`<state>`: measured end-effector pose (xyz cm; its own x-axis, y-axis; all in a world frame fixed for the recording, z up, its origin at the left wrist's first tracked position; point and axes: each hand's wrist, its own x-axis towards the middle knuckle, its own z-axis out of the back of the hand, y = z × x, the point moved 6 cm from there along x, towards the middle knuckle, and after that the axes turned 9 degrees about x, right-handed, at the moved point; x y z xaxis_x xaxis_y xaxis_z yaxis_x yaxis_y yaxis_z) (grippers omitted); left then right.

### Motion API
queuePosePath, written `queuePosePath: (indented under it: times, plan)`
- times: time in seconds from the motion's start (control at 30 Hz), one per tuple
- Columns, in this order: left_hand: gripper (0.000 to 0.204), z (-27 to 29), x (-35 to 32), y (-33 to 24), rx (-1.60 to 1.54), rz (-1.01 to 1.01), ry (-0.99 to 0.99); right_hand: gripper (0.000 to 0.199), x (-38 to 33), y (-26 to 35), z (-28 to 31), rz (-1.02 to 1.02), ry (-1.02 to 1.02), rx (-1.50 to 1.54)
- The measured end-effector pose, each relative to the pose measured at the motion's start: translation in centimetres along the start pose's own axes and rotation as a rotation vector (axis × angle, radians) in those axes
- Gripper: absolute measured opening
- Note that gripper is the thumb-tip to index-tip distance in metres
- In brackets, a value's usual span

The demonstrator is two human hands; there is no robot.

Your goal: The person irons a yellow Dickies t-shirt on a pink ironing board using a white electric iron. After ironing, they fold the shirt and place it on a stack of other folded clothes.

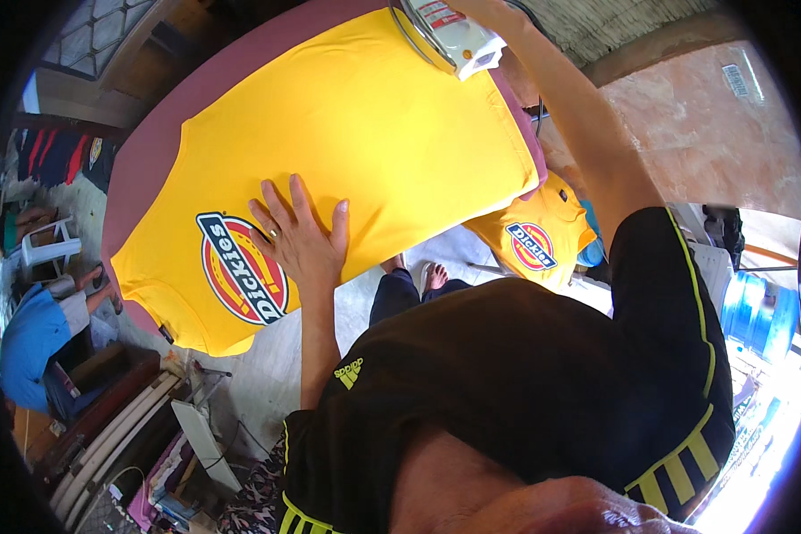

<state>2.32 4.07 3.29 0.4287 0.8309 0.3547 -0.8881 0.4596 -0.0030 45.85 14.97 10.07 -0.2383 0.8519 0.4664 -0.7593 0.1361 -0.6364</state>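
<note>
A yellow shirt [365,133] with a round red, yellow and dark blue emblem lies spread over a maroon-covered ironing board [142,169]. My left hand [304,245] rests flat on the cloth beside the emblem, fingers spread, a ring on one of them. At the top of the view, my right hand [489,12] grips a white iron [465,46] by its upper part; the picture's edge cuts off some of that hand. The iron is at the shirt's far edge, its metal rim toward the cloth. Whether the whole plate touches the fabric I cannot tell.
Another yellow shirt [529,236] with the same emblem hangs or lies beyond the board's right end. A dark cord [539,111] runs near the iron. At left are a person in blue [36,338], a white stool [52,245] and stacked boards [120,436]. A blue water jug [761,311] stands right.
</note>
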Motion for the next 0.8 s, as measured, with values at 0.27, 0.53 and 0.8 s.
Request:
queuePosePath:
  times: [0.27,0.53,0.8]
  plan:
    - [0.076,-1.0,-0.5,0.8,0.021,0.059,0.072,0.037,-3.5,5.5,12.9,-0.759,0.433,1.534]
    - [0.079,-0.7,-0.6,0.7,0.007,0.081,0.083,0.044,3.8,9.3,12.1,-0.379,0.203,1.352]
    - [0.081,-0.5,-0.6,1.0,0.030,0.070,0.042,0.031,8.6,12.3,5.3,0.256,0.113,0.764]
